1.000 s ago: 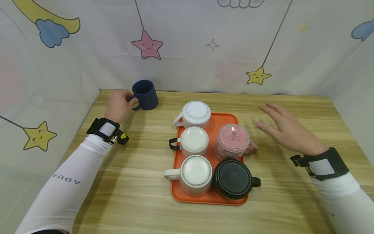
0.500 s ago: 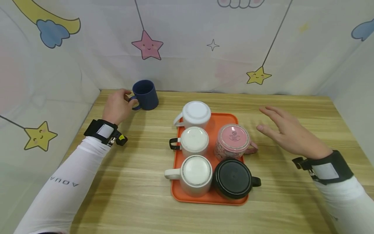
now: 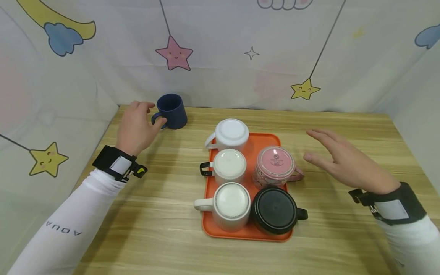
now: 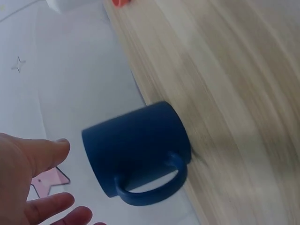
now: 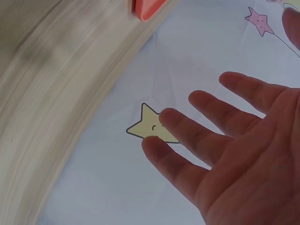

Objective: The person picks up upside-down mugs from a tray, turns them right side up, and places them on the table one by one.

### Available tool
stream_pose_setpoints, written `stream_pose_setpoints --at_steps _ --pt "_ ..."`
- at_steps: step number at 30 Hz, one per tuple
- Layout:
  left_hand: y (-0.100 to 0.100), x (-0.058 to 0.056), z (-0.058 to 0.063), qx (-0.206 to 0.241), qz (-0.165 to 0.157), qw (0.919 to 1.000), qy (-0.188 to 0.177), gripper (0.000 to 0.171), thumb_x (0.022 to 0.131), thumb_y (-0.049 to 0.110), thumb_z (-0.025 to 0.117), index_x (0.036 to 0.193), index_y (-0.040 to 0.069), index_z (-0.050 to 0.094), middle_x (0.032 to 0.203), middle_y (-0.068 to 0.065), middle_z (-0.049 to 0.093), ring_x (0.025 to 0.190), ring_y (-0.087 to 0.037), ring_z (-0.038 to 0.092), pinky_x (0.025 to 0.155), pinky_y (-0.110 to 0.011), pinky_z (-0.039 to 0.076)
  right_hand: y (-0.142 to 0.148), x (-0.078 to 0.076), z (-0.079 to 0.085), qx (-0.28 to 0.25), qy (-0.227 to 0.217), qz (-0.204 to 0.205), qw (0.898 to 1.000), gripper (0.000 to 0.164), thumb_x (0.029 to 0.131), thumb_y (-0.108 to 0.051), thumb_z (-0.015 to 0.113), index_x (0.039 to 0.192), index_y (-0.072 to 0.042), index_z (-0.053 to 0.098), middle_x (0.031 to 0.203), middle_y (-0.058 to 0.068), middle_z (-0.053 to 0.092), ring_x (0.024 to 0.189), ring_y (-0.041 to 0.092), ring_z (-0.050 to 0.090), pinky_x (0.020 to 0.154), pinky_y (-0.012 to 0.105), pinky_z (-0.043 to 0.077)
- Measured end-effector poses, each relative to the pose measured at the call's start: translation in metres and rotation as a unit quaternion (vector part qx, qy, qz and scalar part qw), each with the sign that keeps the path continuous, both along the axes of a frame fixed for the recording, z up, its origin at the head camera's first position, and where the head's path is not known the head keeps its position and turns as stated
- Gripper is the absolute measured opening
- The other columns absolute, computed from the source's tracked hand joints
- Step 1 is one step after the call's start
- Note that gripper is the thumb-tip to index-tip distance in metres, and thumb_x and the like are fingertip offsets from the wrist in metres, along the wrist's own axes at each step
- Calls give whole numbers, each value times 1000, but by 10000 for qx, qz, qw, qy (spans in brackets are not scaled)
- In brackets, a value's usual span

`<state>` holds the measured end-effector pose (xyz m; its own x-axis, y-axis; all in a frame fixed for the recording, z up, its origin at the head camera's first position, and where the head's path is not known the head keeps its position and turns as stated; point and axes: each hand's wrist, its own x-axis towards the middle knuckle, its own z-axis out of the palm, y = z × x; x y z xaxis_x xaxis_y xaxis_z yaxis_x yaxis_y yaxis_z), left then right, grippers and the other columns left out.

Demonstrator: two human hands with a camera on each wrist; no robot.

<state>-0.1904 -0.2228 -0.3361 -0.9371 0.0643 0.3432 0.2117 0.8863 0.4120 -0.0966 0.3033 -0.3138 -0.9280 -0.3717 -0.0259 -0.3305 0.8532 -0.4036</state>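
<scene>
Dark blue mug point(image 3: 173, 112) upright at the far left of the worktop point(image 3: 161, 229), near the backdrop point(image 3: 220, 53). Its long axis is vertical, mouth up, and I see the handle pointing left and slightly toward the near side, facing the left grip point(image 3: 136, 129). That grip is spread wide and holds nothing: from the head view the thumb overlaps the handle, but my left wrist view shows a gap between hand and mug. I find the right grip point(image 3: 345, 160) spread too, fingers nearly straight, holding nothing, to the right of the pink mug point(image 3: 275, 164). That mug and the black mug point(image 3: 276, 210) point their handles right on the orange tray point(image 3: 262, 139); three white mugs point(image 3: 232, 202) point theirs left. All five are bottom up.
</scene>
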Motion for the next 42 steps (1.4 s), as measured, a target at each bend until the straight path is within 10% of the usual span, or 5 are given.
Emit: stream_pose_setpoints --at_steps 16,26,42 --pt "18 35 10 -534 -915 9940 267 62 94 26 84 142 -5 60 133 -27 60 121 -45 57 102 -60 50 0 10 -1 27 255 644 9976 77 100 -37 77 162 -7 42 158 20 48 144 45 45 107 68 44" --pt "15 46 2 -959 -1389 9854 206 68 94 27 84 150 1 57 153 -28 51 138 -48 50 111 -64 44 -5 13 -7 83 -163 743 9971 75 100 -37 77 160 -7 45 146 20 58 117 32 68 87 52 61" --pt "14 56 -14 -1364 -1895 9724 45 75 89 31 89 152 8 56 158 -26 47 139 -51 48 114 -68 40 -16 10 -18 224 -227 742 9967 61 98 -35 80 147 -6 58 133 13 65 96 14 65 72 33 58"
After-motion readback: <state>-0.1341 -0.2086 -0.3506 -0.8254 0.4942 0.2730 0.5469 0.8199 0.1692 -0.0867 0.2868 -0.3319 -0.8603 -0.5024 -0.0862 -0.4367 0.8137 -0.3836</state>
